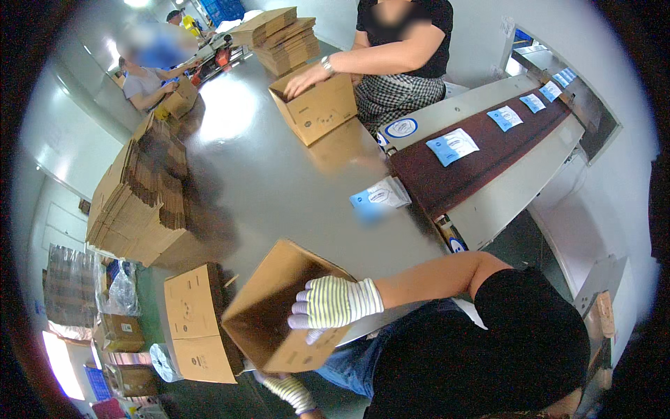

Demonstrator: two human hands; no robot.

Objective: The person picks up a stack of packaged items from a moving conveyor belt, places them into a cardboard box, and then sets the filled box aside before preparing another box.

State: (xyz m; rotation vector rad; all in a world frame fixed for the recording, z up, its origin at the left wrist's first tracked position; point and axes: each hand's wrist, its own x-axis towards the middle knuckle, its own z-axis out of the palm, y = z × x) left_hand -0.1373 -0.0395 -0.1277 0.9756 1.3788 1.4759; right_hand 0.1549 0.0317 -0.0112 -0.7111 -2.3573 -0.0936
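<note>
An open-topped cardboard box (261, 293) stands tilted at the near edge of the metal table, and I see its bare brown inner walls. My right hand (335, 304), in a striped knit glove, straddles the near wall at the rim. Its fingers reach over the inner side and the thumb lies against the printed outer face. Below the box's lower corner is my left hand (287, 392), gloved alike; the box hides most of its fingers. Beyond the box, blue-and-white packets (381, 195) lie overlapped at the end of a conveyor belt (419, 173).
More packets (454, 146) sit spaced along the belt. Across the table (251, 173), a person (403, 57) reaches into another box (322, 107). Flattened cartons (138, 199) are stacked at the left. Another carton (196, 324) stands beside my box. A second worker (144, 84) handles a box farther off.
</note>
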